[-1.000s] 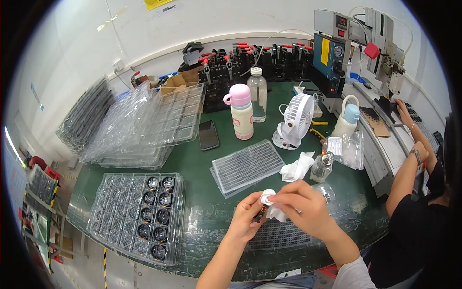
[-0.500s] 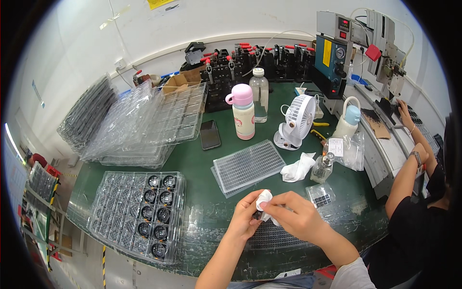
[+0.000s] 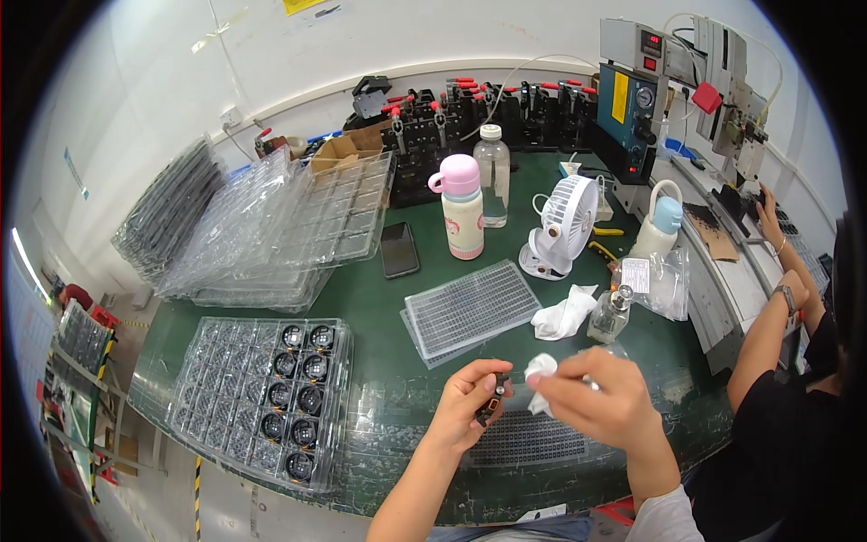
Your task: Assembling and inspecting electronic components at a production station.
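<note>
Right hand (image 3: 607,399) newly apart, cloth (image 3: 540,369) pinched

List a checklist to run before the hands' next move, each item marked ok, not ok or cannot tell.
1. Small black part with an orange detail secure in the left hand: ok, between fingers and thumb.
2. Crumpled white wipe gripped by the right hand: ok, pinched at the fingertips.
3. Wipe clear of the black part: ok, a gap shows.
4. Black part free of marks: cannot tell, too small.
5. Clear glass bottle with silver top upright: ok.
6. Clear plastic compartment tray filled with round black parts: not ok, only the two right-hand columns hold any.
</note>
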Motion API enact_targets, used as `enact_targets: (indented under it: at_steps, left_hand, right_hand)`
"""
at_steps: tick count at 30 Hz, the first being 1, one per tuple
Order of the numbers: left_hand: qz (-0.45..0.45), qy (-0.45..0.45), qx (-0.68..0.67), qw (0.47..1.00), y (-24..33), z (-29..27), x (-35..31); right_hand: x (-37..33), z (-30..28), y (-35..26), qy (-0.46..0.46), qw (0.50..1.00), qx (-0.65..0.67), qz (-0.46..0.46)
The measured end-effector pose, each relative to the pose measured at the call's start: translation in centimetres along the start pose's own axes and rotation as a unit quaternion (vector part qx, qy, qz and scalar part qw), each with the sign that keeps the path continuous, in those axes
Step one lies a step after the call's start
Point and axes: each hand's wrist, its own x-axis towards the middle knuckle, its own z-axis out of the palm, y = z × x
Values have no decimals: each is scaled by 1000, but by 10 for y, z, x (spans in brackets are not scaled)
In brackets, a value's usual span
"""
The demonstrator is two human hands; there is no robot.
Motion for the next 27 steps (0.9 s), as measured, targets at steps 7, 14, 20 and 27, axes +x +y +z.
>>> enact_targets:
  at_steps: [7,14,20,27]
  left_hand:
    - [23,3,8,1000,0,-1,-2]
    - [31,8,-1,999,0,2,-1]
    - [22,6,-15,1000,1,-2,-2]
    - [28,21,-25,999,-6,-1,2]
  right_hand:
    - [-1,0,-15,-88,993,-7,-84]
    - [-2,3,-16,-99,991,-22,-86]
    - [-5,16,-10,-6,999,-27,-33]
    - [-10,38,-13,-20,998,34,-53]
